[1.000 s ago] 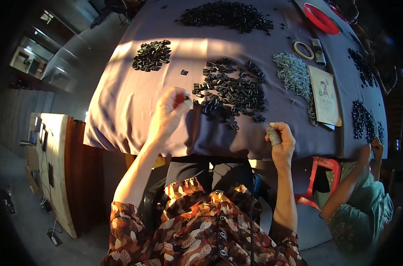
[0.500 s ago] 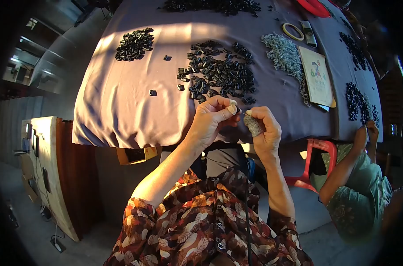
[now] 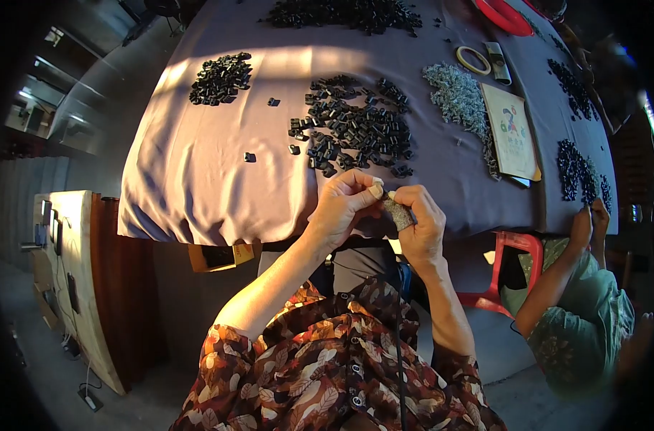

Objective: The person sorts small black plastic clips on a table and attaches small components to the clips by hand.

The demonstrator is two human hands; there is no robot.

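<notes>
Closer together than in the earlier frames, the bare left hand [image 3: 339, 210] and bare right hand [image 3: 422, 226] nearly meet just nearside of the middle pile of small black pieces [image 3: 359, 129]. Left thumb and forefinger pinch a small dark piece [image 3: 385, 193], its shape unclear; right fingers close around a grey, speckled bundle [image 3: 398, 214]. Left of the pile sits a smaller black heap [image 3: 220, 77]; right of it, a silvery-grey heap of small pieces [image 3: 456, 97] lies beside a tan paper booklet [image 3: 512, 133].

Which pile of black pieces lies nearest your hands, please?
The broad middle pile, just beyond the left hand; the other black piles lie farther away.
</notes>
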